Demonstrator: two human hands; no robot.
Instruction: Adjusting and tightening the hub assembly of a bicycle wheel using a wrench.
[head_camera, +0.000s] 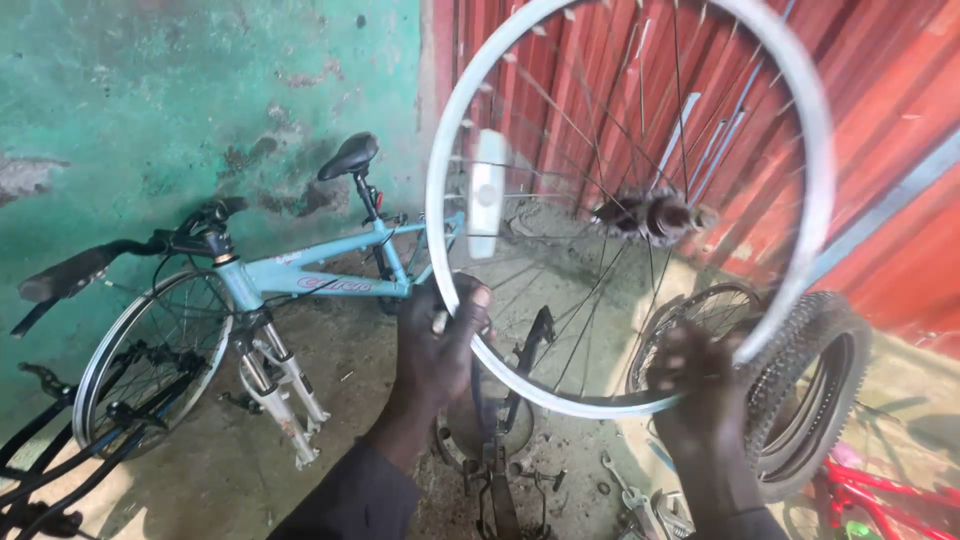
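I hold up a bare silver bicycle wheel rim (447, 120) with thin spokes and a dark hub (652, 214) at its middle. My left hand (443, 345) grips the rim's lower left edge. My right hand (698, 385) holds the rim's lower right edge. A white reflector (487, 195) is clipped to the spokes on the left side. The wheel carries no tyre and fills the upper middle of the view.
A light blue bicycle (300, 280) leans against the green wall (150, 100) at left. A knobby black tyre (820, 390) on a wheel stands at right by the red corrugated wall (900, 150). A red frame (880, 495) and tools (630, 500) lie on the dirt floor.
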